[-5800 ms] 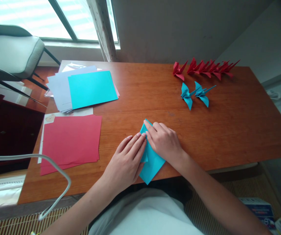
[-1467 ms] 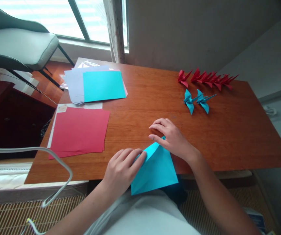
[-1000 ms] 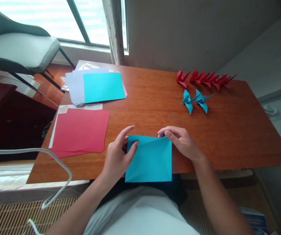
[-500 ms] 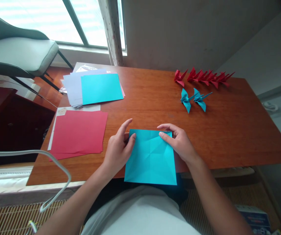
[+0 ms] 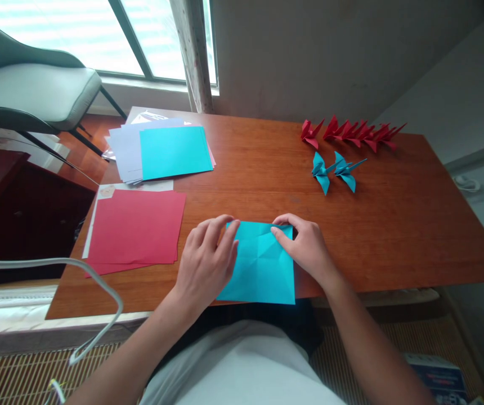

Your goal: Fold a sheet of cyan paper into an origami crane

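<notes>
A square sheet of turquoise paper (image 5: 263, 264), marked with crossing creases, is between my hands at the table's front edge. My left hand (image 5: 206, 256) has its fingers bent around the sheet's upper left corner and covers part of the left edge. My right hand (image 5: 307, 247) pinches the upper right corner, thumb on top and fingers behind. Two turquoise folded paper cranes (image 5: 328, 171) stand farther back to the right. Behind them is a row of several red paper cranes (image 5: 354, 134).
Red paper sheets (image 5: 138, 228) lie at the left of the wooden table (image 5: 250, 174). Turquoise sheets (image 5: 176, 152) rest on pale papers behind them. A white cable (image 5: 107, 292) curves past the left front corner, and a chair (image 5: 35, 90) stands by the window.
My left hand has turned more palm-down, its fingers moving right over the upper left corner. The sheet's lower edge has risen slightly. My right hand keeps its pinch, shifted a little left.
</notes>
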`<state>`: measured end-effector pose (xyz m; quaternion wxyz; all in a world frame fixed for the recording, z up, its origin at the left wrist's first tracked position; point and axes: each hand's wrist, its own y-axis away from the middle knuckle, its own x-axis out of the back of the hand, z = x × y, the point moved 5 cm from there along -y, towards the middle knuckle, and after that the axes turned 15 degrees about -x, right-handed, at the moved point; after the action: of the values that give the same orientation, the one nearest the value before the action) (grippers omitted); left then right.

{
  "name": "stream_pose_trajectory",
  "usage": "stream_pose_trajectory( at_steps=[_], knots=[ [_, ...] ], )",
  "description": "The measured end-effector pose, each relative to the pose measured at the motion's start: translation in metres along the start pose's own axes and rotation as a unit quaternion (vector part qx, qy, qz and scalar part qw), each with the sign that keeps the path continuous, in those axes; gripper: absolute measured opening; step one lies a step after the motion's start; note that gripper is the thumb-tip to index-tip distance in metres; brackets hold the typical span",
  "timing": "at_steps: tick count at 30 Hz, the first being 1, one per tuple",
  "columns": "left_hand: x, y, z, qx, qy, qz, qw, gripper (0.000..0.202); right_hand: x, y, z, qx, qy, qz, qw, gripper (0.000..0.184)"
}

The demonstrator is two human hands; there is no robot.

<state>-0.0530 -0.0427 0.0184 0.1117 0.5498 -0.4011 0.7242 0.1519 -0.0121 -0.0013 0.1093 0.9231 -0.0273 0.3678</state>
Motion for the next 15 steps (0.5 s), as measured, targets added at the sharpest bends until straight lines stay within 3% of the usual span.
stream_pose_trajectory(
  at_steps=[3, 7, 15],
  knots=[
    [-0.001, 0.003, 0.013, -0.052, 0.001, -0.049, 0.997, 0.025, -0.001, -0.001, 0.0, 0.011, 0.025, 0.012, 1.0, 0.012],
    [-0.006, 0.01, 0.017, -0.056, -0.003, -0.109, 0.992, 0.029, -0.001, -0.002, 0.003, 0.017, 0.05, 0.019, 0.998, 0.015],
    [-0.009, 0.012, 0.014, -0.048, -0.006, -0.124, 0.991, 0.034, -0.001, 0.0, 0.004, 0.046, 0.053, 0.012, 0.997, 0.013]
  ],
)
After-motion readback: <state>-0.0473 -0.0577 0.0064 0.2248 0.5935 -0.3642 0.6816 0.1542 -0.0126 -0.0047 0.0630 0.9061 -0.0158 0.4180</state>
